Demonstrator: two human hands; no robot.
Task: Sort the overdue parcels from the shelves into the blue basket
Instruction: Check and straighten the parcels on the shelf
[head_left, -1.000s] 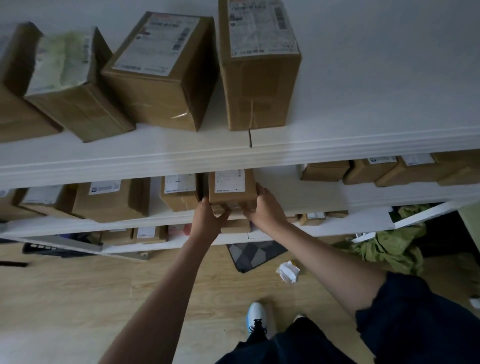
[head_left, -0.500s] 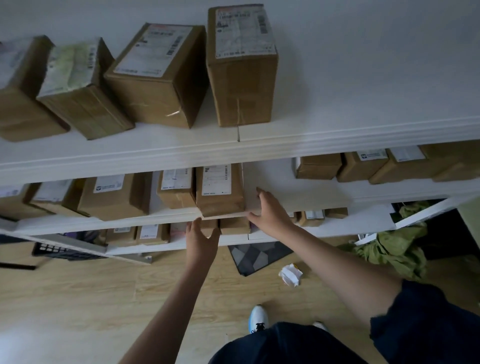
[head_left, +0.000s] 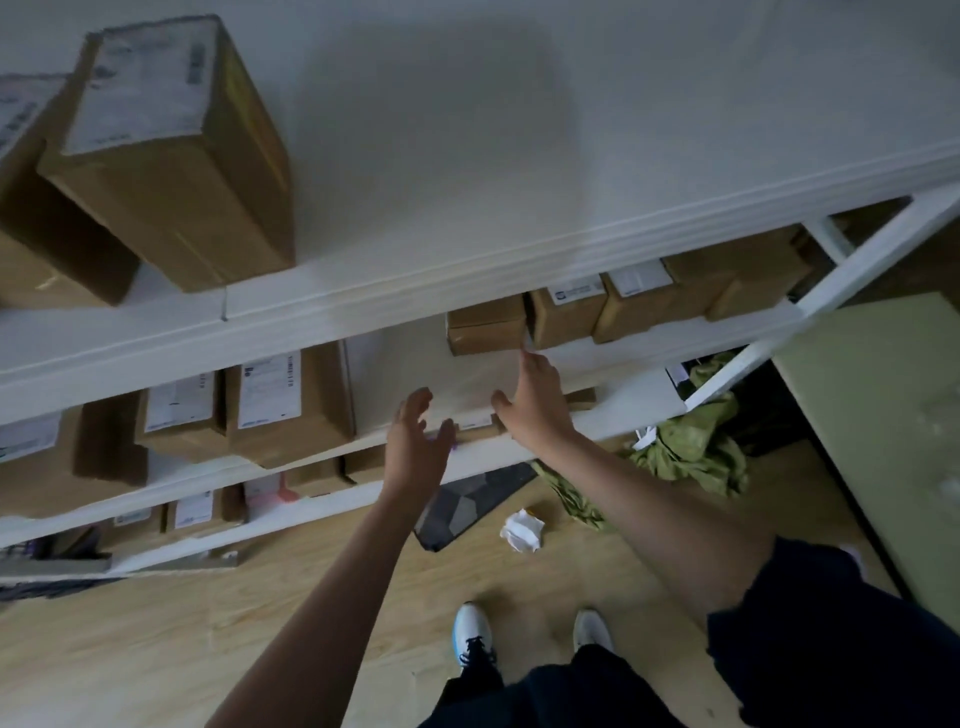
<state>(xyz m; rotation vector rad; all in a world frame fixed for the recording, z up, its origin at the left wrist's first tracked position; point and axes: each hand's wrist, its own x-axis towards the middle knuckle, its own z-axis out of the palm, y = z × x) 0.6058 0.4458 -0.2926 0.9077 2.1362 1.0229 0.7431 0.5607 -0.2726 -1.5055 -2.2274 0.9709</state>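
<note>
Cardboard parcels with white labels stand on white shelves. The labelled parcel (head_left: 291, 400) I handled earlier sits on the middle shelf (head_left: 436, 374), left of a bare gap. My left hand (head_left: 418, 441) hovers at that shelf's front edge with fingers spread, holding nothing. My right hand (head_left: 535, 400) reaches up and to the right, fingers straight, its fingertips close to a small brown parcel (head_left: 485, 325); whether they touch it is unclear. More parcels (head_left: 569, 312) line the shelf further right. No blue basket is in view.
Large boxes (head_left: 171, 156) stand on the top shelf at left. Smaller parcels (head_left: 192, 512) fill the lower shelf. On the wooden floor lie crumpled white paper (head_left: 522, 530), green cloth (head_left: 691, 447) and a dark mat (head_left: 467, 501). A pale green surface (head_left: 883, 415) is at right.
Both hands let go of the labelled parcel, which now rests on the middle shelf. The view swung right; my right hand moved toward the small brown parcel and my left rose to the shelf edge.
</note>
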